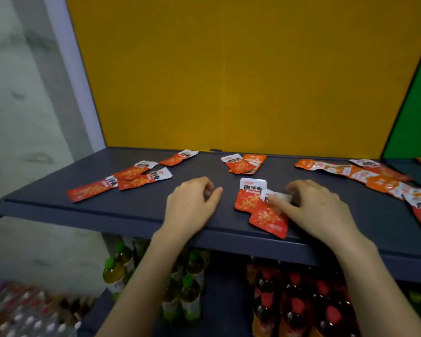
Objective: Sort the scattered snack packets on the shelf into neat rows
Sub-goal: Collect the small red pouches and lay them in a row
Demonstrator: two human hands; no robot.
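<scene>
My left hand [192,205] rests on the dark grey metal shelf [58,203], fingers loosely curled, holding nothing; my right hand [319,210] grips a flat red foil snack packet with a white top [269,220], thumb across the white end, fingers curled at its far edge. That packet lies tilted between my hands at the shelf's front edge, overlapping the corner of a second red foil packet [249,198] just beyond it. Four similar red packets [131,175] lie scattered left of my left hand; a small overlapping pile [241,165] lies beyond both hands; a loose line of orange foil packets [345,170] runs right of my right hand.
</scene>
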